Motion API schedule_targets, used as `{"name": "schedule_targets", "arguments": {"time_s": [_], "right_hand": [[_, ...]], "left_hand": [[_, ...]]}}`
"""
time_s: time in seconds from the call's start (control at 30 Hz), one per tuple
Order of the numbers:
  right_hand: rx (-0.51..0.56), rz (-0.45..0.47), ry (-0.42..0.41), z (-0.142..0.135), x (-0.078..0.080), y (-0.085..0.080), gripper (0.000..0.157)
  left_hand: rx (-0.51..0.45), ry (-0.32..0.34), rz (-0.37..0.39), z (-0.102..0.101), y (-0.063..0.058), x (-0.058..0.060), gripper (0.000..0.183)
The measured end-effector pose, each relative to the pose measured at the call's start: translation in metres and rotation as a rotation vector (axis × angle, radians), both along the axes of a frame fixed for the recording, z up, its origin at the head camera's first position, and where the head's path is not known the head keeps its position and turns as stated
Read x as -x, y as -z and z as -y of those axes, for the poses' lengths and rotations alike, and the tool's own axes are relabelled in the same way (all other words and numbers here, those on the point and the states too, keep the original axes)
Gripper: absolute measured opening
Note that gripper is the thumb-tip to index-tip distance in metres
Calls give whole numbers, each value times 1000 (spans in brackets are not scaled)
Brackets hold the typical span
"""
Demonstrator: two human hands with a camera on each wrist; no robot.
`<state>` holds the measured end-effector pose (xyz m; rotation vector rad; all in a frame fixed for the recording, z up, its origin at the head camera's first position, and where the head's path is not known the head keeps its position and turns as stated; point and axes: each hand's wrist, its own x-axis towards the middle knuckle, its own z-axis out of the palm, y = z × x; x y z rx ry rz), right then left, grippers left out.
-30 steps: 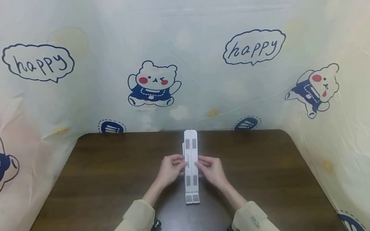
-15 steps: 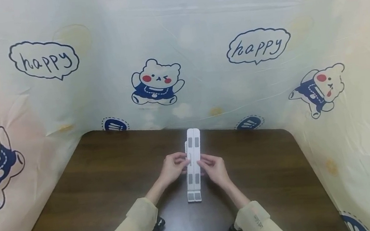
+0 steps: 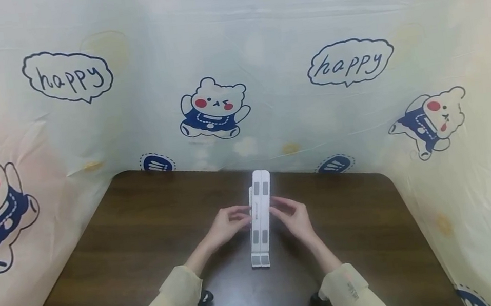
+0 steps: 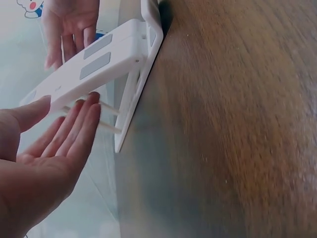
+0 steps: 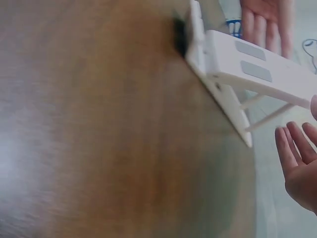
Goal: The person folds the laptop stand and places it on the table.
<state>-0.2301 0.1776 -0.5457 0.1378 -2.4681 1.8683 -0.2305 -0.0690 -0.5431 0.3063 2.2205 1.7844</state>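
A white folding laptop stand [image 3: 261, 218] is standing unfolded on the wooden table [image 3: 355, 242] — its upper rails [image 4: 72, 82] slanting — between both hands. The left hand [image 3: 226, 227] is flanking one side, the right hand [image 3: 296, 218] the other, fingers loosely extended — whether either is touching, I cannot tell.

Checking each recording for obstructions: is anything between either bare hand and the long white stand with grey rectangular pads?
Nothing visible is: the bare left hand and bare right hand flank the white stand, one on each side, above the dark-brown table.
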Motion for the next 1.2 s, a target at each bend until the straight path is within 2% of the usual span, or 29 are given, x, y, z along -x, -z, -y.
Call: {"name": "schedule_targets", "arguments": {"time_s": [0.2, 0.53, 0.73, 0.93, 1.2], "right_hand": [[74, 30, 11, -11, 13, -16, 40], [248, 167, -85, -17, 34, -33, 46], [276, 205, -118, -15, 47, -42, 49], [255, 211, -150, -12, 56, -49, 50], [231, 191, -72, 1, 59, -46, 46]], "left_hand": [[103, 66, 28, 6, -4, -6, 40], [23, 108, 142, 14, -1, -15, 49], [-19, 109, 187, 16, 4, -16, 49], [-28, 105, 204, 14, 11, -17, 50], [8, 81, 171, 3, 21, -23, 54]]}}
